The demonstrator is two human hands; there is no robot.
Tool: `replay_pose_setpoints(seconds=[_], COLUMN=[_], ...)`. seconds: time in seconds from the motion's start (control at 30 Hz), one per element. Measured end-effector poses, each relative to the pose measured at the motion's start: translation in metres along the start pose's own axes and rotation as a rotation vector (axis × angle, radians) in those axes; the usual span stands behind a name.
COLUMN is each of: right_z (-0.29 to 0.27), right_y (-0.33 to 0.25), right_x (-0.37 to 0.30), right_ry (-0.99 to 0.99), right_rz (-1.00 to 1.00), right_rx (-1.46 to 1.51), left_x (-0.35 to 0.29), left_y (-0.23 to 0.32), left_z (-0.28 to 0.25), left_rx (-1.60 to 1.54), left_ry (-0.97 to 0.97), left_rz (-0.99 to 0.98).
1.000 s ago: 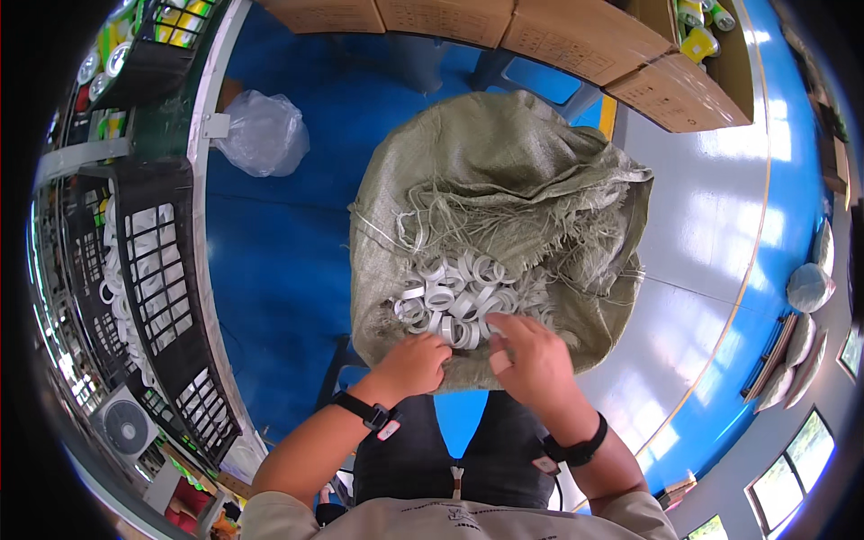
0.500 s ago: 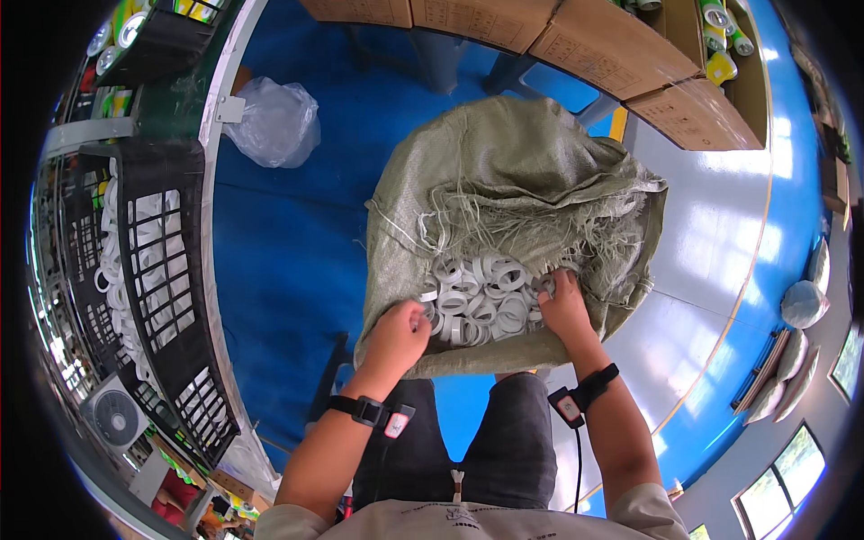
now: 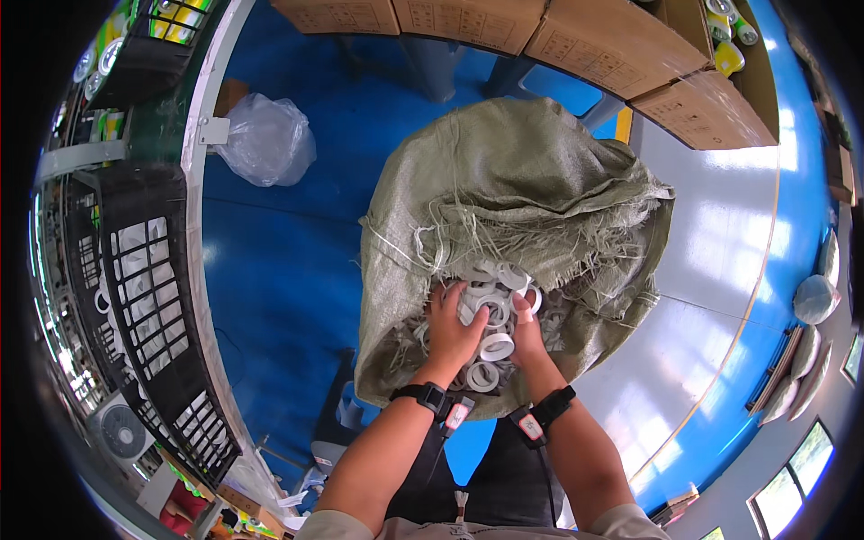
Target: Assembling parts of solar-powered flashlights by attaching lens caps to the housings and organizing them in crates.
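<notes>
In front of me an olive-green woven sack (image 3: 504,153) gapes, its frayed mouth folded back. Inside lies a heap of white plastic rings (image 3: 483,376). My left hand (image 3: 454,328) cups the heap from the left, fingers curved over the rings. From the right, my right hand (image 3: 527,335) presses in, with a ring against its fingertips and thumb. A cluster of rings is squeezed between the two hands. Some fingertips are hidden among the rings. Each wrist wears a black strap with a small tag.
Black plastic crates (image 3: 144,297) with white parts stand on a rack at the left. A clear plastic bag (image 3: 267,139) hangs by its white post. Brown cardboard boxes (image 3: 585,49) line the far side, above grey-blue stools (image 3: 427,67). A dark stool (image 3: 337,423) sits low left.
Both hands have moved inward from the sack's sides and closed around a cluster of rings in the middle. The rings at the sides of the heap have shifted, and some now stand higher.
</notes>
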State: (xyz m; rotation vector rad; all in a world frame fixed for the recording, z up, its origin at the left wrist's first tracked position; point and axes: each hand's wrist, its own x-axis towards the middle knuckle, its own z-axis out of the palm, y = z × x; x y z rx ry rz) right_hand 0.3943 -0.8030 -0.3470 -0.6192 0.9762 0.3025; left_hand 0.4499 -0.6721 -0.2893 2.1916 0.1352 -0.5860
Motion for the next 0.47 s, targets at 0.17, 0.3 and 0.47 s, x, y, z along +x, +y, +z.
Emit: replay_pose_setpoints(seconds=[0.17,0.3,0.47], right_z=[0.053,0.058,0.084], right_y=[-0.022,-0.038,-0.061], right_x=[-0.042,-0.073,-0.119], right_ry=[-0.066,-0.098,-0.169], right_rz=[-0.142,-0.194,-0.228], right_rx=[-0.188,-0.186,-0.169], left_x=[-0.001,-0.005,-0.025], left_y=[0.007,0.039,0.074], left_z=[-0.005,-0.018,-0.047], left_rx=[-0.165,-0.329,-0.450], left_ry=[0.052,-0.053,-0.115], left_rz=[0.010,0.068,0.056])
